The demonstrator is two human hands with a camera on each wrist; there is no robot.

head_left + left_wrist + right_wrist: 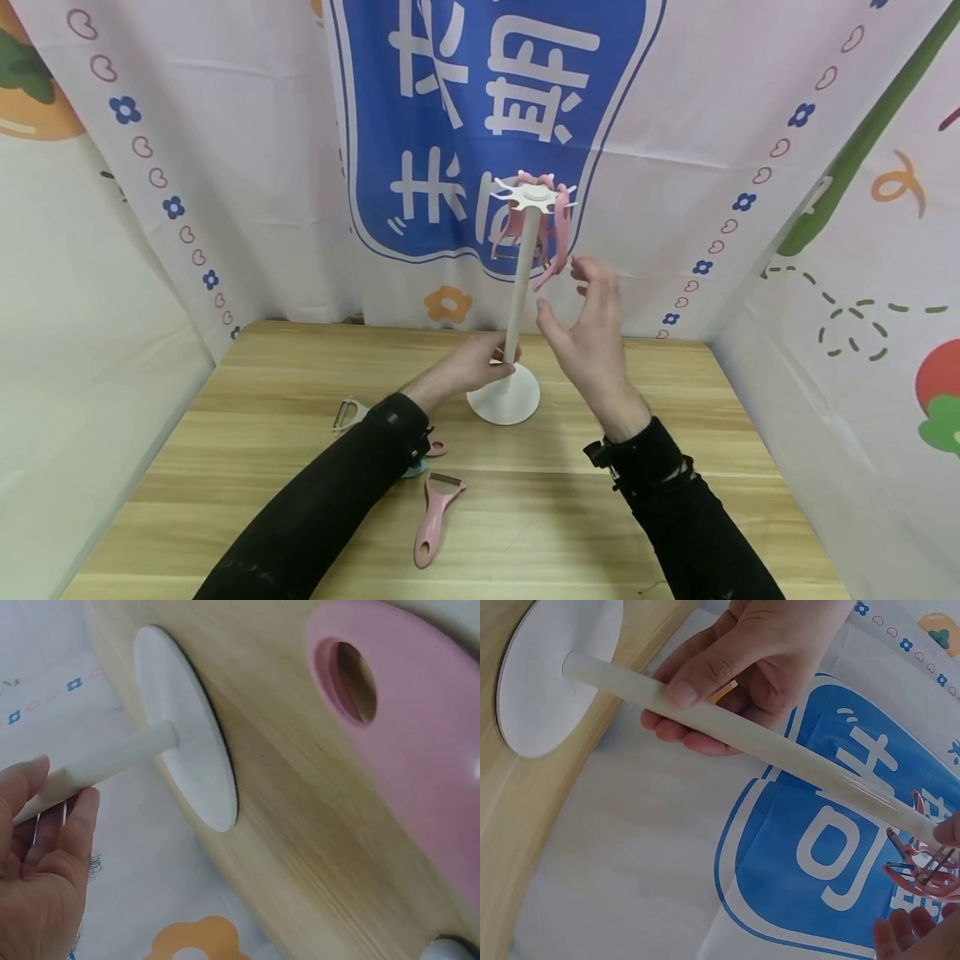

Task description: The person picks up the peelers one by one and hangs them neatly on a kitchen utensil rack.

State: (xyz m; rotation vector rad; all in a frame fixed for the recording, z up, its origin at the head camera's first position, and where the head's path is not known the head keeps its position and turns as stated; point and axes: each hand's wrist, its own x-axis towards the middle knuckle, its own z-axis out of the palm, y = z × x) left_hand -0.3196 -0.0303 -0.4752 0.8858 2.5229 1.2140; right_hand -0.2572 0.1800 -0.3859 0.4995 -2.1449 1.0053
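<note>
Stand (521,287): our left hand (476,360) grips it, our half-spread right hand (597,346) holds nothing; bumping hung peelers (562,229) could topple it.

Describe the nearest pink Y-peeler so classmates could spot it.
On the wooden table, a left hand grips a white stand. In the head view, the pink Y-peeler lies nearer, right of the left sleeve. Another pink handle shows only its end; this shows whole.

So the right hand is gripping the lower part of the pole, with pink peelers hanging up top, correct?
Not quite: the left hand grips the lower part of the pole, as the head view shows, with pink peelers hanging up top.
</note>
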